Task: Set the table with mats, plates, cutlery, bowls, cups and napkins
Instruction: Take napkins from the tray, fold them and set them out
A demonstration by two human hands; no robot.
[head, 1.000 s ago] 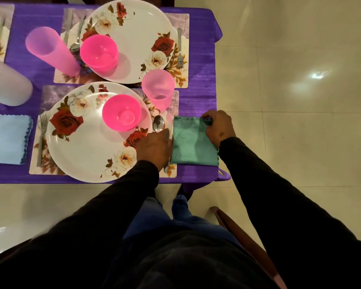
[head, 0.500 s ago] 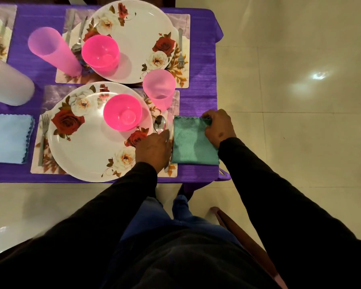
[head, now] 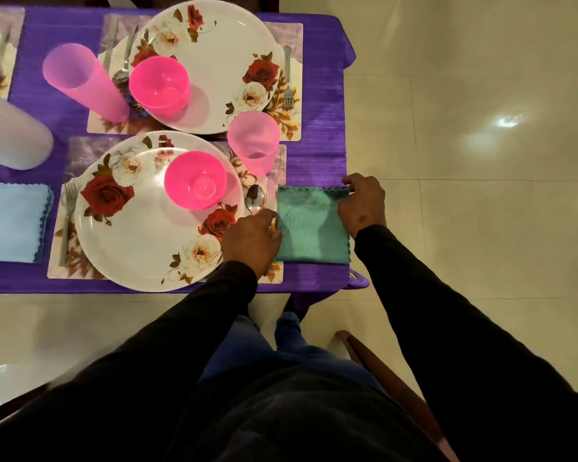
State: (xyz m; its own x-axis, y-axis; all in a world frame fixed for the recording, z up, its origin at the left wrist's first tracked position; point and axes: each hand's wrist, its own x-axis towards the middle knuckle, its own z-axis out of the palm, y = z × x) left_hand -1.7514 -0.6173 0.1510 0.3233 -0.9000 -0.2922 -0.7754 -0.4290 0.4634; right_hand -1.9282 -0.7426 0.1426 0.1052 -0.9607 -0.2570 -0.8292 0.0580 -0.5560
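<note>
From the head view, your green napkin (head: 311, 225) lies flat on the purple-covered bench (head: 317, 155), just right of the near mat (head: 277, 271) and spoon (head: 255, 198), close to the bench's right edge. Your right hand (head: 362, 203) has its grip pinched on the napkin's far right corner; your left hand (head: 252, 240) rests at the napkin's left edge, fingers curled, though you cannot tell whether they actually clamp the cloth. Judge this cloth as light, soft and limp: it will likely sag and wrinkle if lifted by one point. Take it by corners or opposite edges, and slide rather than lift, minding the nearby pink cup (head: 254, 140).
</note>
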